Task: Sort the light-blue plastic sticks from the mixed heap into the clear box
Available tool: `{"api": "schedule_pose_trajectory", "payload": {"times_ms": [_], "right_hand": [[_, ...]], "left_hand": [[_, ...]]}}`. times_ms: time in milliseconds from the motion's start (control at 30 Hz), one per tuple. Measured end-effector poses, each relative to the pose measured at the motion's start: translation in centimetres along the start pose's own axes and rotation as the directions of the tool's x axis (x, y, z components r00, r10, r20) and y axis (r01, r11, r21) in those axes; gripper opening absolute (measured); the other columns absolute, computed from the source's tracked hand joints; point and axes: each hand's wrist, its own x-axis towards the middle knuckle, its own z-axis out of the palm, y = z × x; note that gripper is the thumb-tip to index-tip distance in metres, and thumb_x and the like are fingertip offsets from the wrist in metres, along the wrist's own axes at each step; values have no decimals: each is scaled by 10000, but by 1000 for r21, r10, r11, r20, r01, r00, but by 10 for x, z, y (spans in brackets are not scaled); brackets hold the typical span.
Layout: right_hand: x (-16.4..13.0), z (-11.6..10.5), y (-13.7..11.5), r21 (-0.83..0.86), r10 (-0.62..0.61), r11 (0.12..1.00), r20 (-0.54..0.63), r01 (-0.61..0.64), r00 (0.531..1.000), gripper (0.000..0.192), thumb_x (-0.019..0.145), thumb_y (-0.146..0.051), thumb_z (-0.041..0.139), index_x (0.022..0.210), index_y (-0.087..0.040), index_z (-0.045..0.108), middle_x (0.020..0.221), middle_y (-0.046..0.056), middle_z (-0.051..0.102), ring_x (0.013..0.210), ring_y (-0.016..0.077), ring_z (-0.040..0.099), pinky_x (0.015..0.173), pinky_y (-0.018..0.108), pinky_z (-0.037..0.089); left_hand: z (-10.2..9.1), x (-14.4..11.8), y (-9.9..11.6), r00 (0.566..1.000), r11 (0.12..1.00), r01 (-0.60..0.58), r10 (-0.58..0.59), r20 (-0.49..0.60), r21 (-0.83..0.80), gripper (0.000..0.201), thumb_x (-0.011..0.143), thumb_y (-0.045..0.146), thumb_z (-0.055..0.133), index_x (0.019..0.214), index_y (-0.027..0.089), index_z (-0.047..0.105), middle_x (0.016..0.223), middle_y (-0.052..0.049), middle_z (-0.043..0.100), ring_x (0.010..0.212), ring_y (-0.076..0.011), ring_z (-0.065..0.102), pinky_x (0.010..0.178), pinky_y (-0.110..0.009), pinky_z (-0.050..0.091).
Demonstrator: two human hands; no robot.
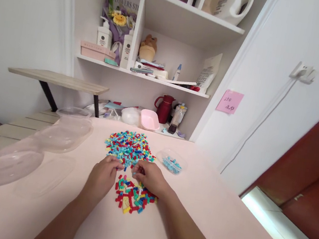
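Note:
My left hand point(104, 174) and my right hand point(149, 176) rest on a pale pink tabletop point(215, 225), fingertips almost meeting between two heaps of tiny coloured bricks. The far heap point(128, 146) is mostly blue, mixed with red, yellow and green. The near heap point(132, 197) lies just under my wrists. Each hand pinches with thumb and fingers at small bricks by the far heap's near edge; what sits in the fingers is too small to tell. A small clear dish point(172, 162) holding light blue bricks stands right of my right hand.
Several clear plastic tubs point(4, 163) and lids point(66, 135) lie at the left. A pink tray point(149, 119), a dark red jug point(164, 108) and bottles stand at the back under white shelves. A wooden shelf point(58, 79) juts out at left. A red door point(314, 176) is at right.

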Motion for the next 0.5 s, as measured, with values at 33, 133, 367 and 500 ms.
{"api": "schedule_pose_trajectory", "payload": {"times_ms": [33,133,367,500], "right_hand": [[0,-1,0,0,-2,1000,-8,2,1000,70,740,-188,661,792,-229,640,712,-47,650,647,116,573,593,202,369],[2,-7,0,6,-12,1000,-88,13,996,62,736,-190,659,780,-227,634,718,-43,647,640,118,556,594,207,374],[-1,-45,17,85,61,996,-514,-20,855,90,788,-307,602,813,-223,620,689,-13,613,613,149,527,592,253,401],[-7,-64,30,152,163,985,-691,-78,704,187,794,-390,585,845,-215,630,694,0,608,599,157,524,584,265,416]], "left_hand": [[0,0,0,1000,1000,-4,4,-6,0,396,800,81,379,835,257,732,1051,-11,656,989,-146,637,917,-285,486],[-2,1,0,999,1000,7,-7,-38,9,366,808,109,391,816,253,727,1050,-11,652,997,-145,633,918,-278,484],[-12,4,0,968,978,202,-206,-146,-44,375,805,119,372,856,250,720,1110,-34,625,1047,-173,626,945,-318,480],[-15,4,1,954,967,241,-251,-161,-79,358,799,138,380,868,236,717,1084,-44,640,1038,-183,631,934,-323,490]]}}
